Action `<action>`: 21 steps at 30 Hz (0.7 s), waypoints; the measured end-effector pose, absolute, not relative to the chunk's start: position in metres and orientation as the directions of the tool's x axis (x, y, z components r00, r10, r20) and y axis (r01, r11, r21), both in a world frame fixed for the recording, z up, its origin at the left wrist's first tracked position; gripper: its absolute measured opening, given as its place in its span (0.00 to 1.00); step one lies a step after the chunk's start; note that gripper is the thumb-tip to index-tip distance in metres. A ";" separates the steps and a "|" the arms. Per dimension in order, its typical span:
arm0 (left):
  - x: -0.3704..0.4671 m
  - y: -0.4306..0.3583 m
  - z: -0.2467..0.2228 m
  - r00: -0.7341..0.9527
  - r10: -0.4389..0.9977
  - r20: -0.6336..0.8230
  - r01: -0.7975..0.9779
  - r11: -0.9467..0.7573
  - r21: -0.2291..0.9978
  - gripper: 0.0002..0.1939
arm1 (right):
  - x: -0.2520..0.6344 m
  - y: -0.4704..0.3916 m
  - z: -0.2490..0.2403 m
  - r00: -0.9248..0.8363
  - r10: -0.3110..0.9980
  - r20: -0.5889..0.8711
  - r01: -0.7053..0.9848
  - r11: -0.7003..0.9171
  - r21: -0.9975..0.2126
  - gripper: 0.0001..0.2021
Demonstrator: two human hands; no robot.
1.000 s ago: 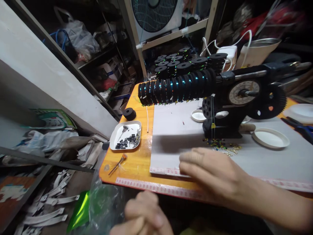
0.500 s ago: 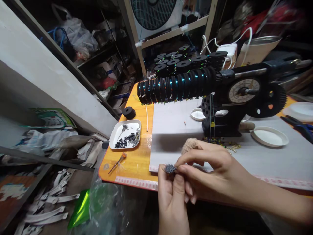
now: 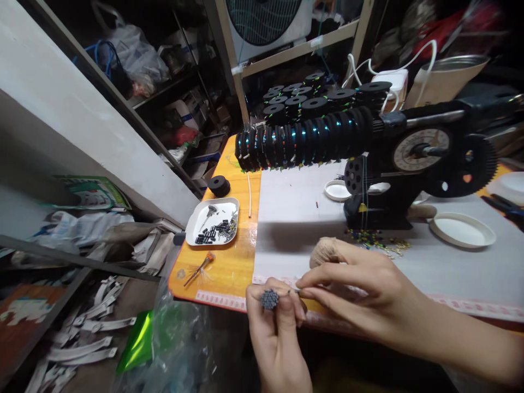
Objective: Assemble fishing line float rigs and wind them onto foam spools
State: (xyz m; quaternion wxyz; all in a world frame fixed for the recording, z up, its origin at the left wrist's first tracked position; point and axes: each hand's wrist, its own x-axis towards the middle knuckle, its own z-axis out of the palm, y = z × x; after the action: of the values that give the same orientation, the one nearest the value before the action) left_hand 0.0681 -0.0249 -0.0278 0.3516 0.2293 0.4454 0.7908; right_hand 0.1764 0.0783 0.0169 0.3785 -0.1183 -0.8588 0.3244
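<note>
My left hand [image 3: 275, 327] is closed round a bundle of thin dark grey rods [image 3: 269, 298], whose tips face up between thumb and forefinger. Just to its right, my right hand [image 3: 360, 284] pinches a tiny dark slender piece [image 3: 295, 291] between thumb and forefinger, apart from the bundle's tips. A beige wrap [image 3: 325, 252] covers one right fingertip. Both hands are over the front edge of the table. Beyond them stands a black geared machine [image 3: 380, 202], its shaft lined with black foam spools [image 3: 303, 141] wound with line.
A white tray [image 3: 192, 222] of small dark parts, a black spool [image 3: 219, 185] and a frayed bundle [image 3: 200, 267] lie on the left. Loose beads [image 3: 364, 238] and a white lid [image 3: 462, 229] lie on the white sheet [image 3: 282, 218]. More foam spools [image 3: 313, 103] stand behind.
My left hand has moved left and slightly down, turning the bundle's tips toward me. My right fingers, formerly at the bundle, are now apart from it with the tiny piece. The view shifted slightly.
</note>
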 end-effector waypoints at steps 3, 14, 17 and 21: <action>0.064 -0.027 -0.030 -0.640 0.757 0.131 -0.264 -0.378 0.887 0.09 | 0.177 0.077 0.013 -0.712 0.420 0.562 -0.033 0.780 -0.625 0.05; 0.064 -0.033 -0.036 -0.623 0.761 0.182 -0.097 -0.306 0.947 0.10 | 0.179 0.078 0.011 -0.755 0.397 0.522 0.023 0.812 -0.583 0.03; 0.064 -0.033 -0.038 -0.616 0.760 0.209 -0.059 -0.308 0.949 0.09 | 0.179 0.078 0.011 -0.761 0.392 0.517 0.035 0.821 -0.570 0.03; 0.063 -0.032 -0.036 -0.612 0.760 0.217 -0.042 -0.306 0.951 0.09 | 0.179 0.077 0.011 -0.758 0.375 0.534 0.030 0.837 -0.546 0.03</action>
State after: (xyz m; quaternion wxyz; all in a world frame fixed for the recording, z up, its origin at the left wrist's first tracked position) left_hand 0.0631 -0.0319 -0.0364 0.2745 0.3441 0.5214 0.7310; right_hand 0.1795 0.0774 0.0108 0.3293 -0.1126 -0.9001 0.2622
